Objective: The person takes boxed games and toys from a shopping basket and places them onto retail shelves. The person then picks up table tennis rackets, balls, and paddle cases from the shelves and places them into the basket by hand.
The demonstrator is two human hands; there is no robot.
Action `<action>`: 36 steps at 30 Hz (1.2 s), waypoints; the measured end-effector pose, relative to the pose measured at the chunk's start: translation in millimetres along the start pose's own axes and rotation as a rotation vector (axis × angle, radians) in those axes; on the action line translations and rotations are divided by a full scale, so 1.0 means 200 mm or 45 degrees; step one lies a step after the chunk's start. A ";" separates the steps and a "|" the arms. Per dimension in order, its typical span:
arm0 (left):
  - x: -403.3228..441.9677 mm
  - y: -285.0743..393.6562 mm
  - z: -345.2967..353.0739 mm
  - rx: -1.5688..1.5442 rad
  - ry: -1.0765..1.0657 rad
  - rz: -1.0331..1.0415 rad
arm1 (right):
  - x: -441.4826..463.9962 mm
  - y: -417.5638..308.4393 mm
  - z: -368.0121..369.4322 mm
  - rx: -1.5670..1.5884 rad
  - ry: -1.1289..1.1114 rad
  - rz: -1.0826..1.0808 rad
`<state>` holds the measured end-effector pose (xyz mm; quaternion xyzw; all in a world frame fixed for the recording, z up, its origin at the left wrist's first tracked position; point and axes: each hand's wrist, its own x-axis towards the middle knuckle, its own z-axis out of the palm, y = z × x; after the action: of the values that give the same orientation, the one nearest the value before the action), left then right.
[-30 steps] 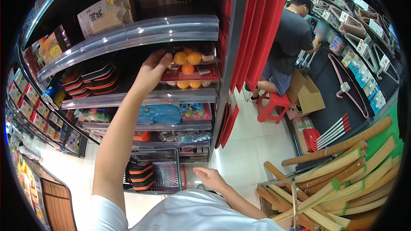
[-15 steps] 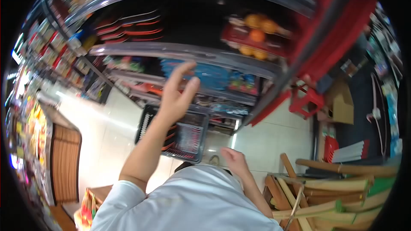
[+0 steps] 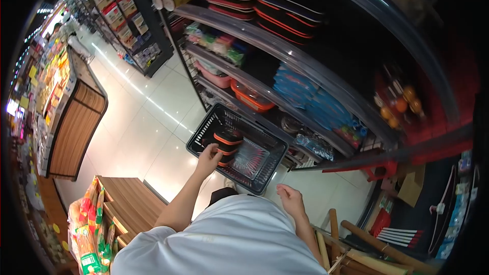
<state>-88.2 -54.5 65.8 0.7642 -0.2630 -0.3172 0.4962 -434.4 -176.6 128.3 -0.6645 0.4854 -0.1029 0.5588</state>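
Below me a black plastic shopping basket (image 3: 277, 165) stands by the shelving. Inside it, toward the left, lie several black zip cases with orange trim (image 3: 227, 140). My left hand (image 3: 208, 162) is over the basket's near-left side, right beside these cases. Its fingers are loosely bent and apart, with nothing seen in them; whether they touch a case I cannot tell. To the right of the basket, my right hand (image 3: 291, 199) hangs by my body, fingers loosely curled and apart, holding nothing visible.
The shelf rack (image 3: 244, 89) ahead carries more black-and-red cases (image 3: 285, 18), blue packs (image 3: 310, 94) and an orange tub (image 3: 249, 97). A wooden counter (image 3: 76, 122) is at left, a brown wooden stand (image 3: 127, 198) near my left arm. Wooden poles (image 3: 387, 247) lie at lower right.
My left hand has come down from in front of the shelves to the basket. The view has turned left, bringing more of the aisle and the wooden stand into sight.
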 end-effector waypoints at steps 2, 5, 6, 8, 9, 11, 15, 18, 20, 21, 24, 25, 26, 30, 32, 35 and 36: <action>0.01 -0.14 -0.03 0.051 -0.057 -0.070 | 0.04 -0.05 0.06 -0.075 -0.061 -0.013; 0.03 -0.18 -0.04 0.144 -0.105 -0.186 | 0.07 -0.09 0.13 -0.134 -0.127 -0.021; 0.07 -0.20 -0.05 0.164 -0.126 -0.235 | 0.08 -0.09 0.15 -0.145 -0.143 -0.023; 0.15 -0.25 -0.05 0.205 -0.174 -0.328 | 0.09 -0.09 0.19 -0.164 -0.151 -0.020; 0.22 -0.45 0.00 0.148 -0.100 -0.209 | 0.09 -0.09 0.20 -0.170 -0.150 -0.016; 0.31 -0.49 0.02 0.329 -0.074 -0.139 | 0.09 -0.09 0.21 -0.180 -0.122 0.010; 0.44 -0.41 0.04 0.726 -0.145 -0.215 | 0.06 -0.04 0.23 -0.203 -0.047 0.060; 0.51 -0.36 0.07 0.965 -0.202 -0.237 | 0.02 -0.01 0.22 -0.151 -0.091 0.206; 0.55 -0.36 0.06 1.070 -0.238 -0.169 | -0.01 0.07 0.22 -0.114 -0.057 0.173; 0.59 -0.40 0.07 1.083 -0.223 -0.160 | -0.02 0.09 0.22 -0.097 -0.033 0.154; 0.67 -0.46 0.06 1.115 -0.259 -0.158 | -0.05 0.06 0.21 -0.140 -0.015 0.246; 0.69 -0.43 0.05 1.097 -0.302 -0.166 | -0.06 0.09 0.22 -0.133 0.004 0.234; 0.71 -0.41 0.03 1.083 -0.342 -0.178 | -0.06 0.08 0.22 -0.165 0.009 0.243; 0.82 -0.45 0.06 0.782 -0.276 -0.198 | -0.05 0.07 0.24 -0.200 0.034 0.232; 0.88 -0.63 0.12 0.492 -0.210 -0.137 | -0.06 0.06 0.24 -0.208 0.043 0.214; 0.89 -0.49 0.10 0.209 -0.272 -0.530 | -0.05 0.04 0.24 -0.154 0.033 0.228; 0.88 -0.38 0.10 0.035 -0.336 -0.745 | -0.05 0.03 0.24 -0.178 0.018 0.228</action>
<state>19.3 -165.0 -49.3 0.7663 -0.0985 -0.5392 0.3352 -410.1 -137.4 110.3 -0.6550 0.5529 -0.0230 0.5146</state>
